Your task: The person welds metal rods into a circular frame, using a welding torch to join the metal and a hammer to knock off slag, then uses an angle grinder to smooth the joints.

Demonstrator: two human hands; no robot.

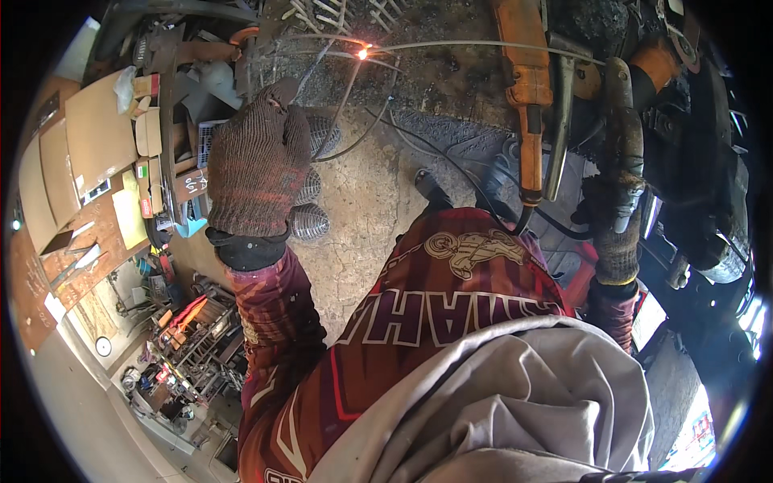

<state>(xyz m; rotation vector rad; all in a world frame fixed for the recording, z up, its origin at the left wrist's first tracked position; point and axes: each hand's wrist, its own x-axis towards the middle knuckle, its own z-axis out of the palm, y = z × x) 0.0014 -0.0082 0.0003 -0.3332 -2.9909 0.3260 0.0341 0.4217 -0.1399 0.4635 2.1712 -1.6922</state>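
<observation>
My left hand (262,161), in a brown knitted glove, is closed with its thumb against the fingers. A thin metal rod (315,68) slants up from it toward bent metal rods (344,110) on the bench. At a bright orange glowing spot (362,53) these rods meet. On the right, my gloved right hand (616,241) grips a worn welding electrode holder (622,121). From its far end a long thin electrode (491,44) reaches left to the glow. Part of the right hand's fingers is in shadow.
An orange angle grinder (527,88) and a metal-handled hammer (559,129) hang at the bench edge, right of the glow. Short rods (322,14) lie at the far side. Ribbed wire pieces (309,222) stand below left. Cardboard (101,133) and shelves line the left.
</observation>
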